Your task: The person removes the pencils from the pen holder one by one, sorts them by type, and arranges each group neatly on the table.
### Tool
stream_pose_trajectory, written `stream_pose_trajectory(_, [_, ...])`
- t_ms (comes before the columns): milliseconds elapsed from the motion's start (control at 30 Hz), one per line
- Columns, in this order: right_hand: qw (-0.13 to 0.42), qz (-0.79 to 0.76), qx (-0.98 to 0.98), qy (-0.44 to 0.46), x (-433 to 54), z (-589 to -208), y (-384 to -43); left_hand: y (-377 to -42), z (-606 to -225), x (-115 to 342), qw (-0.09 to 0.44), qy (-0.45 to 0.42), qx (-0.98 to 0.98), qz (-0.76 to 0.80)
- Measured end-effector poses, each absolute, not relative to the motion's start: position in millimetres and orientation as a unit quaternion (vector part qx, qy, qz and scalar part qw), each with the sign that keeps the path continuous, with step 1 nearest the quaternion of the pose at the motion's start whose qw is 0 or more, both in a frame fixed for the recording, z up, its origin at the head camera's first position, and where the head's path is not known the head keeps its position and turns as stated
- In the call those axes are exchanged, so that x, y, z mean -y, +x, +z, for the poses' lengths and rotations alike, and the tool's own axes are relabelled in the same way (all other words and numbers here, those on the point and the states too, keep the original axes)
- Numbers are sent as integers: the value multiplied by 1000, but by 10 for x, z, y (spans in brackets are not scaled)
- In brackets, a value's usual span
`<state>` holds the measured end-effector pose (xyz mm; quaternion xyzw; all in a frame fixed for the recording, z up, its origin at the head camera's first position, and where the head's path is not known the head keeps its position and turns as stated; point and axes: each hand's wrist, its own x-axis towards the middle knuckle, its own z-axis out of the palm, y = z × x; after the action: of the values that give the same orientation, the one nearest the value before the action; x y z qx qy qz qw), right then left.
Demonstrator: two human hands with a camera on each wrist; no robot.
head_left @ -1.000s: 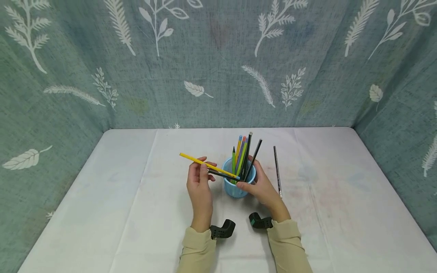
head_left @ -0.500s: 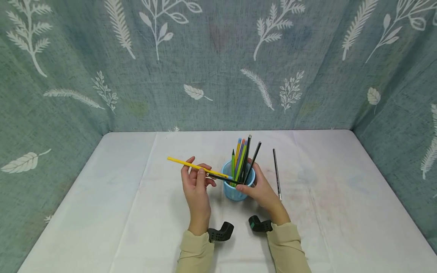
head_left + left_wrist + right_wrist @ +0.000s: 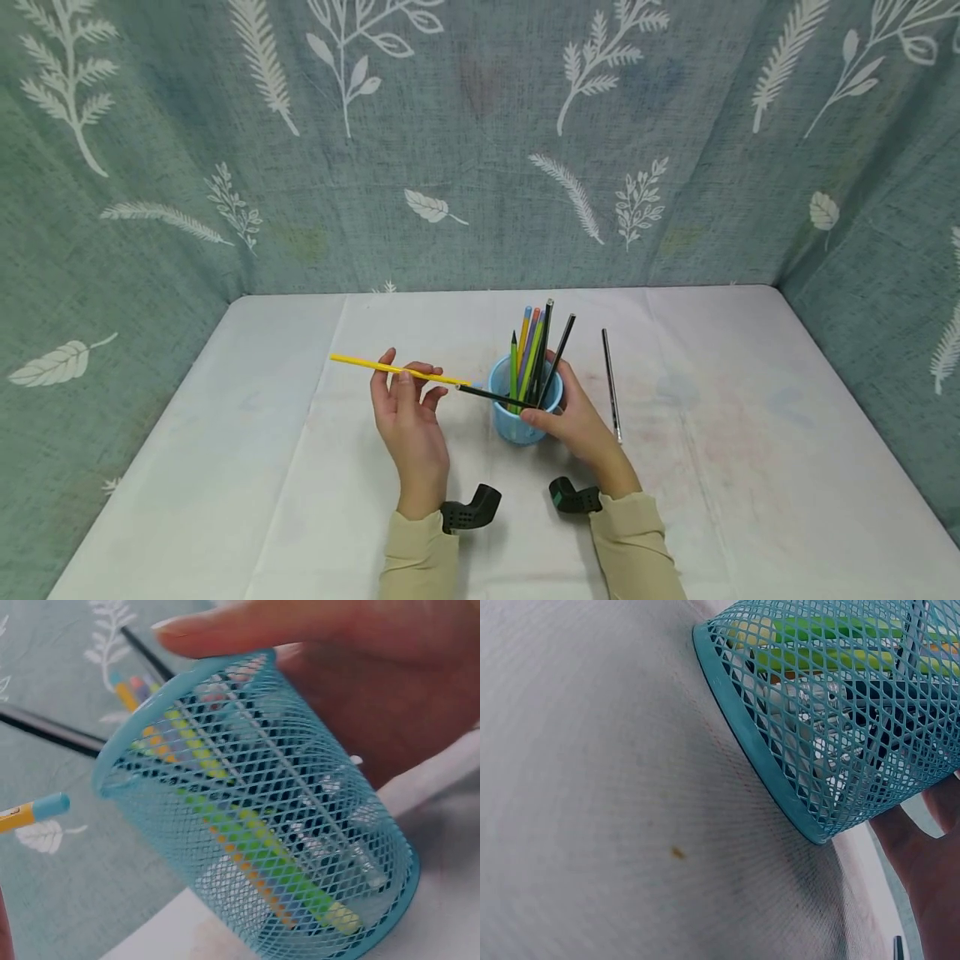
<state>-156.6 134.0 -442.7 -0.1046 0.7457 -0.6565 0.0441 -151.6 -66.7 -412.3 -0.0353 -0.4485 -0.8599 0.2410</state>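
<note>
A yellow pencil (image 3: 363, 362) with a blue end is pinched by my left hand (image 3: 414, 433), left of the cup. That blue end (image 3: 51, 805) points toward the cup in the left wrist view. My right hand (image 3: 585, 429) grips the blue mesh pencil cup (image 3: 516, 431) round its right side, thumb at the front rim. Several pencils stand in the cup, among them a green pencil (image 3: 513, 362) and a black pencil (image 3: 564, 342). Another black pencil (image 3: 487, 394) leans far out over the left rim. Through the mesh their lower ends show in both wrist views.
To the right of the cup a black pencil (image 3: 611, 379) lies on the white-covered table (image 3: 735, 467). A leaf-patterned grey-green cloth (image 3: 480, 167) hangs behind and at both sides. Black camera mounts sit on both wrists.
My left hand has moved left, drawing the yellow pencil from over the cup to beside it. The right hand and the cup have stayed nearly in place.
</note>
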Motion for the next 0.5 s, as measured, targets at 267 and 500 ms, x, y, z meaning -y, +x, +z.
stream_pose_trajectory(267, [45, -660, -743, -103, -1344, -4424, -1558, -1526, -4202, 693, 216, 7, 464, -859])
stream_pose_trajectory(500, [47, -657, -746, -100, -1343, -4411, -1553, -1549, -4264, 650, 184, 45, 523, -831])
